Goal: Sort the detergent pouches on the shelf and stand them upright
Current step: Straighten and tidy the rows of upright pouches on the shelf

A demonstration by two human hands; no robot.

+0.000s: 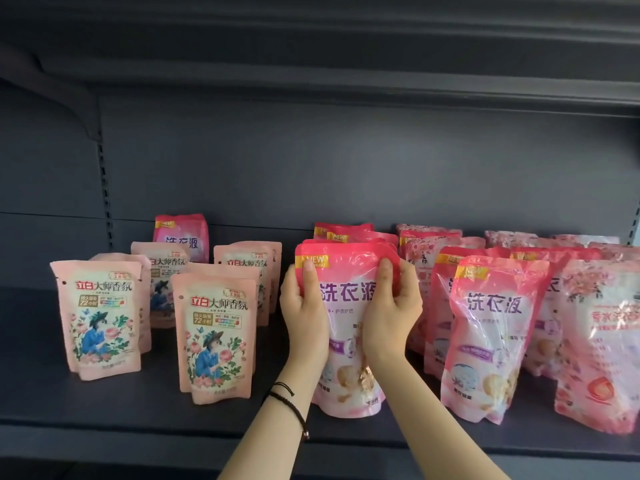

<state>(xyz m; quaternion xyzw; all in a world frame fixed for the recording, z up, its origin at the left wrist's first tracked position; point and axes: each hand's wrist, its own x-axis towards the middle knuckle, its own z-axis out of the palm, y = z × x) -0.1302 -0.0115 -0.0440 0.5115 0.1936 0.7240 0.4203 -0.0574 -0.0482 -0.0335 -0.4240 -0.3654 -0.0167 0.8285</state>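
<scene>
A bright pink detergent pouch [346, 271] stands upright at the middle of the dark shelf [138, 420]. My left hand [303, 313] grips its upper left edge and my right hand [391, 313] grips its upper right edge. More pink pouches [349, 233] stand in a row behind it. To the right stands another pink pouch [491, 327], with several more behind it. On the left stand pale peach pouches with a flower picture: one at the front left [98, 317], one nearer the middle [216, 334], others behind.
One pink pouch [181, 233] stands alone at the back left, behind the peach ones. A rose-patterned pouch [602, 344] stands at the far right front. The upper shelf [346, 81] overhangs the space. A slotted upright [104, 188] runs down the back panel.
</scene>
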